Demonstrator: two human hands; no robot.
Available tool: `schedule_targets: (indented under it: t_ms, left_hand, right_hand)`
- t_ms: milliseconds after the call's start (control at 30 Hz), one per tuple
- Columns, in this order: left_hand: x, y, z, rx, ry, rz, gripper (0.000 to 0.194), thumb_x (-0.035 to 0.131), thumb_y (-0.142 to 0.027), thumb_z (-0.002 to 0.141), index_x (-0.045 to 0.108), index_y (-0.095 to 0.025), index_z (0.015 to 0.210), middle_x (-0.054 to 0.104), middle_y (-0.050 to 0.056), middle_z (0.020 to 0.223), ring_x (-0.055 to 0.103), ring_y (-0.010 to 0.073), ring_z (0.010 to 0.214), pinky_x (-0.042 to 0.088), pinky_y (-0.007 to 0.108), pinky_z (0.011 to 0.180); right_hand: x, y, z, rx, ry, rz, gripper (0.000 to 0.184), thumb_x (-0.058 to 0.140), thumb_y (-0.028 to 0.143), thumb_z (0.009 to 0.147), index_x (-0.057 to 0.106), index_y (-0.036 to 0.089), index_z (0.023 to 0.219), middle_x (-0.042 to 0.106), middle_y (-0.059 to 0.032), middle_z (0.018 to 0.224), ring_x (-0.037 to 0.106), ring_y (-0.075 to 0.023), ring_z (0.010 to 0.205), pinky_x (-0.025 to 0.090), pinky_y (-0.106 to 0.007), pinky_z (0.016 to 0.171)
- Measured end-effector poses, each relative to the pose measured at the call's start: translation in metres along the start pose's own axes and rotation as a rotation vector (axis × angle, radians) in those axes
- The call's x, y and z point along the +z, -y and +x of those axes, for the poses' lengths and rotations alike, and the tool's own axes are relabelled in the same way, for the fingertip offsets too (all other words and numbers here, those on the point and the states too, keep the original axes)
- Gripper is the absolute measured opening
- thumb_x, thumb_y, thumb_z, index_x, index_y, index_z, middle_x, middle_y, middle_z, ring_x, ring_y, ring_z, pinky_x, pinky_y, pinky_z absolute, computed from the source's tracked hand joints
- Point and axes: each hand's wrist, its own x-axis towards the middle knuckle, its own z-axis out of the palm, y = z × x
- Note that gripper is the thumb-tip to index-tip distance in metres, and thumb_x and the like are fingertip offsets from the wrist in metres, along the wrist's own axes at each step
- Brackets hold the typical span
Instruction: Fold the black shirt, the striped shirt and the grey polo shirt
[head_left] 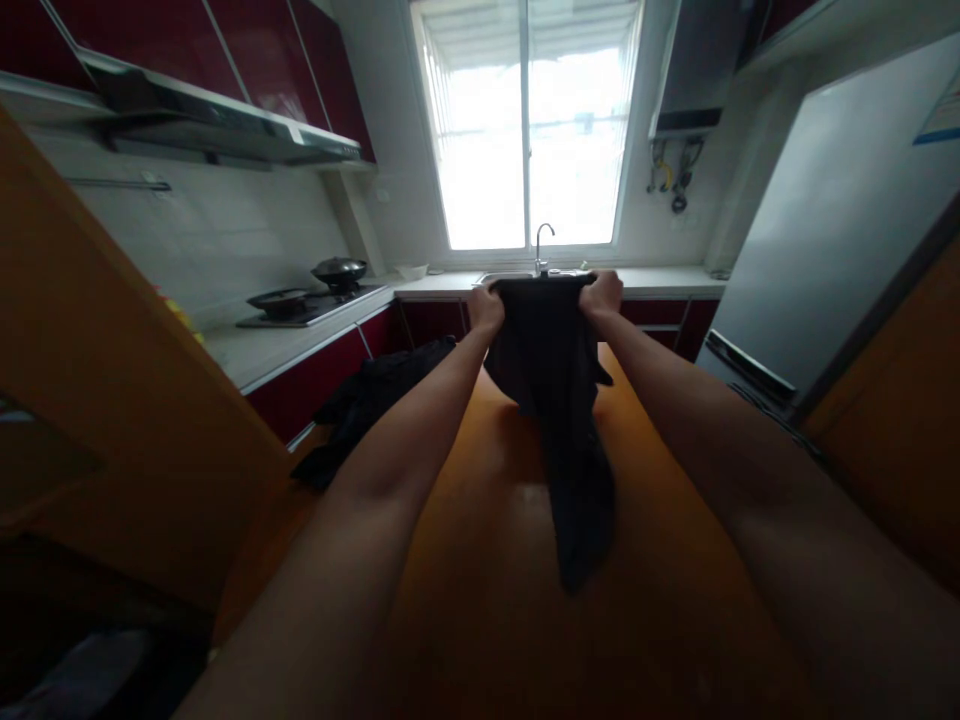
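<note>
Both my arms are stretched out over a wooden table, holding up a dark garment [551, 360] that looks like trousers. My left hand [487, 308] is closed on one top corner of it. At the opposite corner, my right hand [602, 293] grips the same edge, so the top is pulled taut between them. The cloth hangs down, and one long leg-like part swings toward me above the orange-brown table [480, 560]. On the table's left side, partly behind my left arm, lies a heap of dark clothing [382, 395].
Along the left counter stands a black stove [315, 306] with a lidded pan [339, 270] and a second pan [277, 300]. Under the window is a sink with a tall faucet [543, 245]. A grey refrigerator [825, 230] rises at the right.
</note>
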Motion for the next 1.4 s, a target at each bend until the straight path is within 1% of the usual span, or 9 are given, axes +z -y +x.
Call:
schedule_targets:
  t_ms: [133, 300, 500, 700, 833, 1000, 1100, 1233, 1400]
  left_hand:
    - [-0.022, -0.028, 0.04, 0.296, -0.275, -0.339, 0.037, 0.04, -0.012, 0.101, 0.059, -0.013, 0.133, 0.065, 0.006, 0.135, 0.056, 0.0172, 0.126, 0.041, 0.034, 0.108]
    - [-0.028, -0.031, 0.019, 0.439, -0.305, -0.341, 0.038, 0.044, -0.009, 0.101, 0.056, -0.011, 0.137, 0.06, 0.006, 0.142, 0.051, 0.0163, 0.133, 0.035, 0.035, 0.115]
    - [-0.004, 0.017, -0.115, 0.267, -0.138, -0.178, 0.047, 0.045, -0.011, 0.095, 0.054, -0.014, 0.142, 0.053, 0.013, 0.147, 0.045, 0.0271, 0.139, 0.034, 0.043, 0.116]
    - [-0.001, 0.077, -0.284, 0.149, 0.361, 0.07, 0.04, 0.048, -0.019, 0.095, 0.063, -0.019, 0.132, 0.065, 0.011, 0.121, 0.066, 0.0245, 0.106, 0.052, 0.034, 0.095]
    - [-0.02, 0.083, -0.337, 0.208, 0.478, 0.112, 0.042, 0.055, -0.016, 0.088, 0.067, -0.023, 0.127, 0.067, 0.009, 0.112, 0.065, 0.0239, 0.103, 0.052, 0.033, 0.093]
    - [-0.042, 0.087, -0.328, 0.114, 0.487, 0.062, 0.029, 0.053, -0.031, 0.093, 0.074, -0.024, 0.112, 0.074, 0.005, 0.1, 0.069, 0.0207, 0.089, 0.052, 0.029, 0.084]
    - [-0.04, 0.109, -0.296, -0.037, 0.292, 0.082, 0.027, 0.052, -0.032, 0.094, 0.074, -0.02, 0.104, 0.074, 0.006, 0.104, 0.069, 0.0209, 0.092, 0.052, 0.029, 0.087]
    - [-0.026, 0.148, -0.251, -0.199, 0.107, 0.181, 0.037, 0.058, -0.024, 0.089, 0.064, -0.015, 0.125, 0.065, 0.014, 0.127, 0.062, 0.026, 0.118, 0.045, 0.034, 0.102]
    - [-0.005, 0.18, -0.234, -0.331, 0.069, 0.236, 0.049, 0.067, -0.031, 0.085, 0.059, -0.015, 0.131, 0.07, 0.016, 0.114, 0.063, 0.0306, 0.113, 0.046, 0.04, 0.099]
  right_hand:
    - [-0.022, 0.012, 0.057, -0.058, -0.371, -0.01, 0.026, 0.041, 0.021, 0.093, 0.066, 0.015, 0.097, 0.068, -0.0089, 0.091, 0.065, -0.0236, 0.095, 0.049, -0.041, 0.089]
    - [-0.038, 0.016, 0.032, -0.17, -0.369, 0.013, 0.028, 0.039, 0.015, 0.09, 0.064, 0.018, 0.102, 0.066, -0.0059, 0.093, 0.063, -0.0209, 0.094, 0.048, -0.037, 0.089]
    - [-0.049, 0.016, -0.108, -0.029, -0.061, 0.096, 0.029, 0.044, 0.013, 0.083, 0.065, 0.02, 0.102, 0.07, -0.0077, 0.102, 0.063, -0.0254, 0.101, 0.047, -0.038, 0.092]
    - [-0.075, 0.004, -0.28, 0.114, 0.479, -0.089, 0.031, 0.046, 0.008, 0.083, 0.068, 0.024, 0.098, 0.069, -0.0102, 0.111, 0.062, -0.0297, 0.113, 0.047, -0.038, 0.094]
    - [-0.095, 0.004, -0.338, 0.11, 0.68, -0.212, 0.03, 0.051, 0.008, 0.081, 0.071, 0.024, 0.097, 0.064, -0.0104, 0.125, 0.051, -0.0305, 0.13, 0.043, -0.04, 0.103]
    - [-0.113, 0.018, -0.341, 0.147, 0.797, -0.313, 0.038, 0.049, 0.004, 0.081, 0.072, 0.021, 0.105, 0.067, -0.0083, 0.115, 0.063, -0.0209, 0.104, 0.045, -0.03, 0.092]
    - [-0.109, 0.017, -0.325, 0.199, 0.695, -0.348, 0.032, 0.046, 0.009, 0.088, 0.072, 0.021, 0.103, 0.068, -0.0072, 0.107, 0.062, -0.0201, 0.099, 0.044, -0.028, 0.086]
    - [-0.09, -0.007, -0.31, 0.133, 0.576, -0.348, 0.035, 0.047, 0.007, 0.086, 0.071, 0.015, 0.11, 0.065, -0.012, 0.121, 0.055, -0.0232, 0.115, 0.041, -0.031, 0.098]
    - [-0.078, -0.05, -0.315, 0.151, 0.568, -0.4, 0.04, 0.048, 0.006, 0.084, 0.07, 0.018, 0.116, 0.064, -0.0115, 0.129, 0.053, -0.0247, 0.121, 0.035, -0.039, 0.104]
